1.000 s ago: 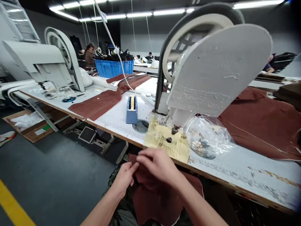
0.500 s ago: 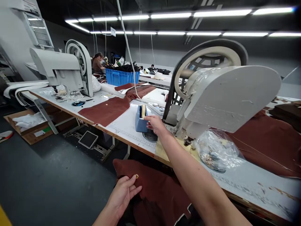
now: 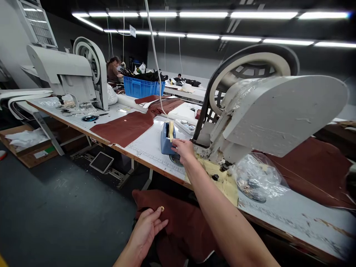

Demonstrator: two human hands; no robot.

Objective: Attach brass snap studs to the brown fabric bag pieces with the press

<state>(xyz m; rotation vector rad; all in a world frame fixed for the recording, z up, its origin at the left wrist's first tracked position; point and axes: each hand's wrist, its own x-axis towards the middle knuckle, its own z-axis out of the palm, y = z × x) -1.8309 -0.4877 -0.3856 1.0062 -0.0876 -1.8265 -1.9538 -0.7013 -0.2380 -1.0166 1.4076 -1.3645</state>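
Note:
My left hand (image 3: pixel 147 228) is closed in a pinch on a small gold ring (image 3: pixel 162 209), in front of a dark red-brown cloth (image 3: pixel 189 222) that hangs below the table edge. My right hand (image 3: pixel 183 149) reaches over the table to a blue tape dispenser (image 3: pixel 166 142), its fingertips closed at the end of the pale yellow tape (image 3: pixel 171 129). A round dark dish (image 3: pixel 176 160) lies partly hidden behind that hand.
On the right stands a large grey machine (image 3: pixel 280 111) with a wheel, beside a clear plastic bag (image 3: pixel 258 176). Another machine (image 3: pixel 63 70) is at the left. Red-brown cloth (image 3: pixel 125 128) lies mid-table. Behind are a blue crate (image 3: pixel 141 88) and a seated person (image 3: pixel 113 70).
The view has shifted slightly. My right forearm has moved a little left, uncovering a small black part on the yellow cloth. My left hand still holds the gold ring.

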